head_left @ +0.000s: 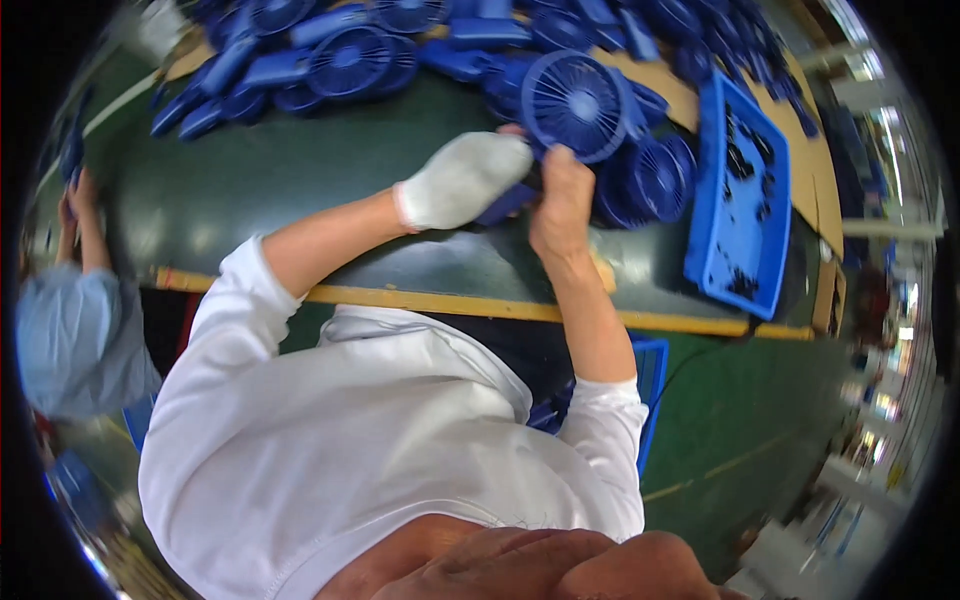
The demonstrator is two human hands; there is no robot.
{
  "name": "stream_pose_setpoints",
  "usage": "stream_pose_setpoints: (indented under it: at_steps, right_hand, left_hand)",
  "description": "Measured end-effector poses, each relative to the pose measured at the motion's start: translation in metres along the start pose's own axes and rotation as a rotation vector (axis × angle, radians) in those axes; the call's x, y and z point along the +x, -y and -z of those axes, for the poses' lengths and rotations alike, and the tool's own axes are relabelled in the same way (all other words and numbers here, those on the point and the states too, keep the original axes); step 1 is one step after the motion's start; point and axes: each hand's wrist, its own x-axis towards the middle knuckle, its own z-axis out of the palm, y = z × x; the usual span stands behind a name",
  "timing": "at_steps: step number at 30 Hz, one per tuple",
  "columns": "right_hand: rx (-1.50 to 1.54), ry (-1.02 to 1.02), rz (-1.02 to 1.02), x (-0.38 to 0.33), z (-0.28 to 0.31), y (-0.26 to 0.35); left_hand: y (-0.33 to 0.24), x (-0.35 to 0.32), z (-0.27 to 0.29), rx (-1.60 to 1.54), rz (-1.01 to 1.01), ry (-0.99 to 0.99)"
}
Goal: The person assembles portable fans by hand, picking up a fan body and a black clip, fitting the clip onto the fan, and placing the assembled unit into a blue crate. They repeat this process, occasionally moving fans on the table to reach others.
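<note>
Two hands (520, 185) pinch one blue fan guard (577, 103) upper centre; a slack grip could drop it onto the bench (250, 190).

Open bench near me, clutter beyond

On the bench (250, 190), the bare dark green stretch left of my gloved left hand (462, 180) lies open for a hand to pass, from the yellow front edge (440, 300) up to the far pile of blue fan parts (330, 55), which walls off the back. My right hand (560, 200) has a heap of round blue fan grilles (650, 180) just beside it on the right, and past that the tilted blue tray (745, 200) blocks the way. Another person's arm (85, 220) stands at the far left end.
</note>
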Motion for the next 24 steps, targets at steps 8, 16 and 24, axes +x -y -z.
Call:
stream_pose_setpoints:
  at_steps: [8, 16, 24]
  right_hand:
    - [-0.435, -0.306, 0.444, -0.031, 0.011, 0.031]
    - [-1.06, -0.851, 0.083, -0.11, 0.093, 0.068]
    - [-1.625, -0.774, -0.202, -0.052, 0.116, 0.053]
  left_hand:
    - [-0.01, 0.012, -0.04, -0.391, 0.306, -0.2]
    - [-0.01, 0.135, -0.036, 0.695, -0.444, 0.243]
    - [-0.023, 0.125, -0.034, 0.67, -0.162, 0.323]
